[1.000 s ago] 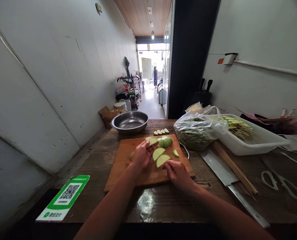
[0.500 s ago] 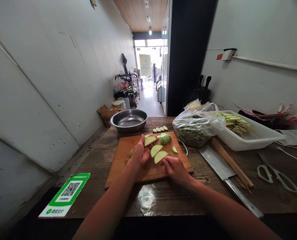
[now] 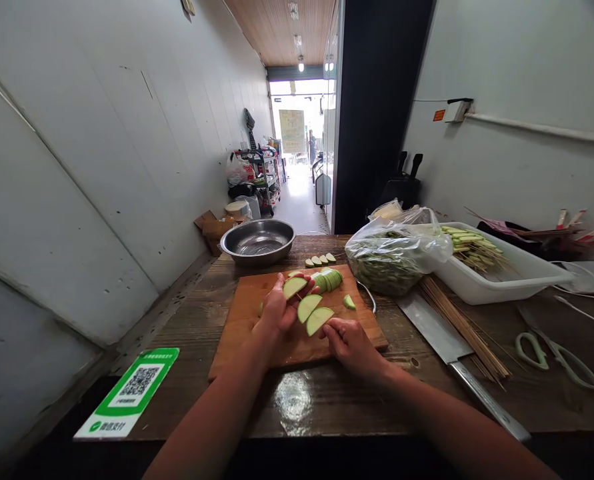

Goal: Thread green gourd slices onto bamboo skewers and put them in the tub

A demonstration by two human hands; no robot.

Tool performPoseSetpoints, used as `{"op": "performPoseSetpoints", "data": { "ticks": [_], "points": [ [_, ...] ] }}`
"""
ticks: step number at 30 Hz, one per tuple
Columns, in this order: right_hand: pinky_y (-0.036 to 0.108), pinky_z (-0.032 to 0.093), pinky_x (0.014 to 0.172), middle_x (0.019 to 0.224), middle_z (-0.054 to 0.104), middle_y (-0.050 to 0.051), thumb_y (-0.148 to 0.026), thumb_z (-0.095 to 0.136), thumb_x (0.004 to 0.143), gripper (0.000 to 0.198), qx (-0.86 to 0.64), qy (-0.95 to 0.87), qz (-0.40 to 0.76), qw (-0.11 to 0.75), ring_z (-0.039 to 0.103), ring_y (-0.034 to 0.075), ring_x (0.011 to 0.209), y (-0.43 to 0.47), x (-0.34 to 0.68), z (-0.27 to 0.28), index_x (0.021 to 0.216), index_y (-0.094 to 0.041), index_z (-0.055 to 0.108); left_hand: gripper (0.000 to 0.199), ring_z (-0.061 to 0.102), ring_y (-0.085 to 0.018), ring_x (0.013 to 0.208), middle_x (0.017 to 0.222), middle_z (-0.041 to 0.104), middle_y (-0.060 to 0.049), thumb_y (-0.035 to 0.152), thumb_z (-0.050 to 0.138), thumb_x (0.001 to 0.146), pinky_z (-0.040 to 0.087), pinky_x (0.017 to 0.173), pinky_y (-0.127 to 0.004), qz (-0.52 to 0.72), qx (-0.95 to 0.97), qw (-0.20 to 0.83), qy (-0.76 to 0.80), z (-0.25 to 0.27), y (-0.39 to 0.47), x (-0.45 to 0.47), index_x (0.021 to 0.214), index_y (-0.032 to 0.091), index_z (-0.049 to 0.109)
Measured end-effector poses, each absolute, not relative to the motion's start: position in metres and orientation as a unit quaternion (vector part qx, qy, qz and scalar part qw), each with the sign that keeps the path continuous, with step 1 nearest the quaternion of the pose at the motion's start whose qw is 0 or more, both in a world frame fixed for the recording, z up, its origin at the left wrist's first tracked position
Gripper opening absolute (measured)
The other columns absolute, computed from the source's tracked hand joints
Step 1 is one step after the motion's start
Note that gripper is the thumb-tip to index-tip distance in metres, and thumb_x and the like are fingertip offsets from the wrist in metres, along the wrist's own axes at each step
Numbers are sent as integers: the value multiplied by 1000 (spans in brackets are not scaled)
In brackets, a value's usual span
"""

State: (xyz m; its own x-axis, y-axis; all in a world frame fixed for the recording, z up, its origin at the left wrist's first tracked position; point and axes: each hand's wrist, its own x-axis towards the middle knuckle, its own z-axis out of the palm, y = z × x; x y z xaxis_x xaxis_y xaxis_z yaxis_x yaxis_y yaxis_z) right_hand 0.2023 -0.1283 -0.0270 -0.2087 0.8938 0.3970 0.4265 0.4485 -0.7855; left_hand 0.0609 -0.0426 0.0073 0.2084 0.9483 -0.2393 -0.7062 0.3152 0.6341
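Note:
Over the wooden cutting board, my left hand holds a half-round zucchini slice between thumb and fingers. Two more slices, an upper one and a lower one, hang in a row beside it, and a bit of thin skewer shows between the first two. My right hand is closed in a pinch at the lower slice's right edge; its fingers hide the skewer's end. Behind the hands, a cut zucchini lies fanned in slices, with a loose end piece to its right.
Past the board stand a metal bowl and a row of threaded slices. To the right are a plastic bag of greens, a white tray, a cleaver, bamboo skewers and scissors. A QR-code card lies front left.
The slice in my left hand has shifted slightly left and down, and the other two have moved a little with it. My right hand keeps its pinch in nearly the same place.

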Motion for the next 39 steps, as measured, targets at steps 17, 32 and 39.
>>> {"op": "performPoseSetpoints", "data": {
  "ticks": [17, 32, 39],
  "points": [
    [22, 33, 52, 52, 49, -1, -23, 38, 86, 27, -466, -732, 227, 442, 47, 11, 49, -124, 201, -33, 66, -16, 55, 45, 64, -25, 85, 83, 67, -15, 45, 32, 87, 50, 79, -43, 537, 228, 745, 323, 3, -50, 73, 78, 11, 59],
    [22, 36, 56, 62, 59, 2, -28, 37, 88, 31, -515, -668, 164, 513, 53, 13, 58, -105, 207, -34, 66, -17, 57, 21, 62, -15, 68, 81, 67, -7, 20, 66, 71, 51, 63, -26, 477, 337, 760, 284, -5, -72, 96, 89, 12, 60],
    [24, 39, 63, 70, 62, 6, -22, 37, 87, 25, -500, -703, 153, 482, 56, 15, 65, -113, 201, -40, 72, -16, 57, 16, 65, -19, 72, 80, 67, -8, 13, 67, 69, 53, 73, -35, 525, 287, 740, 309, -5, -66, 95, 83, 10, 60]
  ]
}}
